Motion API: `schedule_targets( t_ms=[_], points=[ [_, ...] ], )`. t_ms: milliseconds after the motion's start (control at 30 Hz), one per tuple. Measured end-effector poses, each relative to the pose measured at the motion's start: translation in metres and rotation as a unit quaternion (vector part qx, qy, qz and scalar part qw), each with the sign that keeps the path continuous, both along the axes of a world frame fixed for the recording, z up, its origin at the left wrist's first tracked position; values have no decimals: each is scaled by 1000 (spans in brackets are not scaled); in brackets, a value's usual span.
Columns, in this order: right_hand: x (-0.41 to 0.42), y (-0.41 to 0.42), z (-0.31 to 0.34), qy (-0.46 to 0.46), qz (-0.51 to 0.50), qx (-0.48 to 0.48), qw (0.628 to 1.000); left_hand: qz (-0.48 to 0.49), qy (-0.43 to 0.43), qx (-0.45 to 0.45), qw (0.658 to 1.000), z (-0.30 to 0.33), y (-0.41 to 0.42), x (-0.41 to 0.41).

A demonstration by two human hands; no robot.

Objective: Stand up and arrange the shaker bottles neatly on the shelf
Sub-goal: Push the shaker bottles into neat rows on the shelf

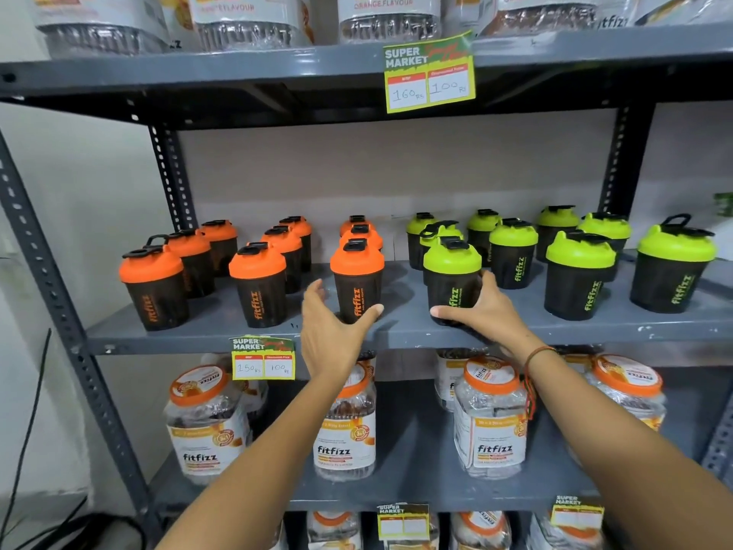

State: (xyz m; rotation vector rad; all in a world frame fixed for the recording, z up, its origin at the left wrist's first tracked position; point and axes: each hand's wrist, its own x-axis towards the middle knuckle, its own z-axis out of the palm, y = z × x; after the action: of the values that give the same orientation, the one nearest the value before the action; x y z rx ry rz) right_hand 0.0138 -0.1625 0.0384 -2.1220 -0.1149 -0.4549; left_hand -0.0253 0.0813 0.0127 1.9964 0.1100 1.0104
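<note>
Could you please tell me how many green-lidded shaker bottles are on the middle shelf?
9 visible green-lidded shakers: front one in the right hand, three behind it, two in the next column, two further right, one far right. More may hide behind.

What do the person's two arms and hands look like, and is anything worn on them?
Both forearms are bare, with no sleeves in view, and neither the left hand nor the right hand wears a glove. The right wrist carries a thin orange-red thread bracelet; a red and green tassel seems to hang from it. I see no rings or watch on either hand.
</note>
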Motion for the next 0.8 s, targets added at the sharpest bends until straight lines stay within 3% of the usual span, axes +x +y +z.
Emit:
schedule_targets(
  t_ms=[100,200,300,400,500,700,800],
  points=[
    [-3,-10,2,14,35,-16,999,19,-129,79,988,-7,-16,-14],
    [-5,-21,2,41,66,-28,997,-45,-140,207,967,-8,-39,-20],
    [-6,-34,3,75,67,-14,995,-142,-102,326,929,-9,-59,-15],
    [-9,-47,1,84,62,-19,994,-156,10,394,906,-10,-72,-3],
    [-12,-51,-2,77,62,-29,995,-136,95,419,893,-7,-79,8],
    [-14,-50,-8,63,74,-35,995,-104,160,433,881,-5,-81,18],
    [-11,-50,-1,38,73,72,994,-105,163,437,878,-7,-81,20]
  ],
)
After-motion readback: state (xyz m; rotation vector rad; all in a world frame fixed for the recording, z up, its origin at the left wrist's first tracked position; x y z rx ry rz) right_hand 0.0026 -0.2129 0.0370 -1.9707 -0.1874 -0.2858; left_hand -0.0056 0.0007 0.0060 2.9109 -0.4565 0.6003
